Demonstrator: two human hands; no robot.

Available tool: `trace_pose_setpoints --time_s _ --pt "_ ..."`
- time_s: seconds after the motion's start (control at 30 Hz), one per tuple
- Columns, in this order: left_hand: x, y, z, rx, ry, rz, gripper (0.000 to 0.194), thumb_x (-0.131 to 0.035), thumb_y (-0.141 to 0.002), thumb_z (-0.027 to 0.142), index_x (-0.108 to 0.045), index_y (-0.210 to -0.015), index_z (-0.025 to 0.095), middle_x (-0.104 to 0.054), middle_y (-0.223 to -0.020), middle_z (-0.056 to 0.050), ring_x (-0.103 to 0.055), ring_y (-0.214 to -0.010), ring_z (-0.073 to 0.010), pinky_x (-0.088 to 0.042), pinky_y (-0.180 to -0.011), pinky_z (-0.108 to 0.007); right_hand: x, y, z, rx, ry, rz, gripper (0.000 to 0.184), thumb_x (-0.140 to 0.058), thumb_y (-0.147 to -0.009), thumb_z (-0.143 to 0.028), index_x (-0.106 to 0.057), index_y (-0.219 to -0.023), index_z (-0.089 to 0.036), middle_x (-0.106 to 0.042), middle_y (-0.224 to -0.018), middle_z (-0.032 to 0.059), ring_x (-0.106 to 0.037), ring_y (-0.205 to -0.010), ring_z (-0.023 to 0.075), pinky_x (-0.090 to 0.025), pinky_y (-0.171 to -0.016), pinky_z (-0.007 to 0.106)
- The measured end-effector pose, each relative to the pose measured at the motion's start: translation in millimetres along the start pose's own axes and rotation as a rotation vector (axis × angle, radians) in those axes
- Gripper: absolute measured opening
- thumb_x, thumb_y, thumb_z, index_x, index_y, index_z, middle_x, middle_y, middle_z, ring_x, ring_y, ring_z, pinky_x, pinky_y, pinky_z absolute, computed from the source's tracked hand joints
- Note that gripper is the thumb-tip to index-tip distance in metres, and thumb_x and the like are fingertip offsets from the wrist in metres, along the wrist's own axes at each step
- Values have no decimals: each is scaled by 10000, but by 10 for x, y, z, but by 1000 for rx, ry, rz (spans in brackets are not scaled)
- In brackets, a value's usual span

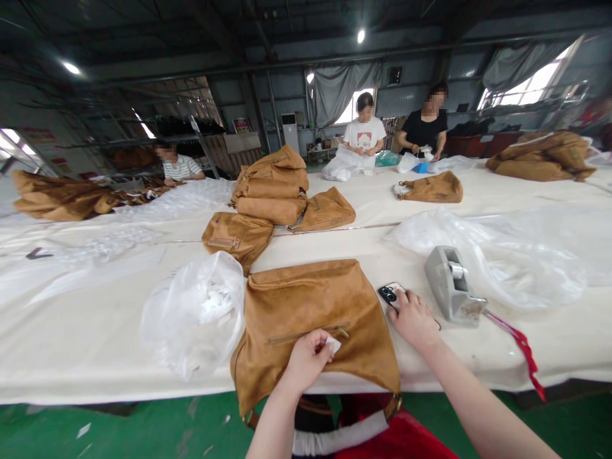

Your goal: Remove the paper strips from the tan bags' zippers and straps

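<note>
A tan suede-like handbag (310,296) lies at the table's front edge, its zipped pocket facing up and its strap, partly wrapped in white, hanging toward me. Over the zip, my left hand (310,360) pinches a small white slip (333,345); whether it is paper or a packet I cannot tell. To the right of the bag, my right hand (415,320) grips a phone (393,293) lying on the table with its camera lenses up. A grey tape dispenser (449,284) stands just beyond that hand, with a red ribbon (524,350) trailing from its side.
Left of the bag sits a clear plastic bag (196,312) with white pieces inside. More tan bags (270,185) are stacked ahead on the cream-covered table (86,344). Clear plastic sheeting (516,255) spreads at right. Three co-workers (364,134) are across the table.
</note>
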State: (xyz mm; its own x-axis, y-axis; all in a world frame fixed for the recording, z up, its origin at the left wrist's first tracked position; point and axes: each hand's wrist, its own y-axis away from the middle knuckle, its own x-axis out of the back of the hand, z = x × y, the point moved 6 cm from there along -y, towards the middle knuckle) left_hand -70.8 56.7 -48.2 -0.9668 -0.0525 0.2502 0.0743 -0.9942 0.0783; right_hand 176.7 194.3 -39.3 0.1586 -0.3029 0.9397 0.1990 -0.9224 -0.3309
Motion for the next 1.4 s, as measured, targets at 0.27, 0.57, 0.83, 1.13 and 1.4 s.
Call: trace_pose_setpoints --time_s 0.27,0.57,0.83,1.13,1.4 --pt "-12 -18 5 43 27 23 127 -562 -768 293 -603 -763 173 -590 -630 12 -550 -603 -120 -444 -627 -237 29 27 -24 7 -7 42 411 -490 -860 -288 -471 -1229 -108 -562 -1035 168 -525 -945 300 -390 -813 385" --pt "10 217 192 64 -45 136 109 -586 -750 269 -622 -721 170 -607 -662 6 -543 -650 -119 -421 -642 -223 532 161 -258 112 -428 198 302 -443 -902 -292 -511 -1165 -162 -554 -1188 159 -528 -1102 282 -410 -929 397" --pt "24 325 243 165 5 254 170 -556 -764 280 -581 -901 183 -678 -722 -21 -627 -650 -146 -506 -651 -258 509 494 -1225 276 -511 -211 100 -580 -825 -278 -567 -843 -181 -635 -837 68 -616 -805 216 -439 -711 297" --pt "-23 213 163 214 -138 328 180 -545 -767 336 -642 -803 189 -714 -740 -45 -680 -678 -180 -520 -585 -253 381 469 -1202 311 -580 -278 76 -514 -832 -167 -554 -776 -199 -639 -790 22 -608 -746 160 -391 -687 262" --pt "-195 66 245 117 -286 422 189 -520 -805 301 -685 -799 209 -734 -783 -62 -684 -728 -211 -513 -688 -292 421 531 -1202 299 -687 -222 121 -475 -874 -200 -564 -792 -202 -652 -806 34 -615 -749 168 -411 -686 267"
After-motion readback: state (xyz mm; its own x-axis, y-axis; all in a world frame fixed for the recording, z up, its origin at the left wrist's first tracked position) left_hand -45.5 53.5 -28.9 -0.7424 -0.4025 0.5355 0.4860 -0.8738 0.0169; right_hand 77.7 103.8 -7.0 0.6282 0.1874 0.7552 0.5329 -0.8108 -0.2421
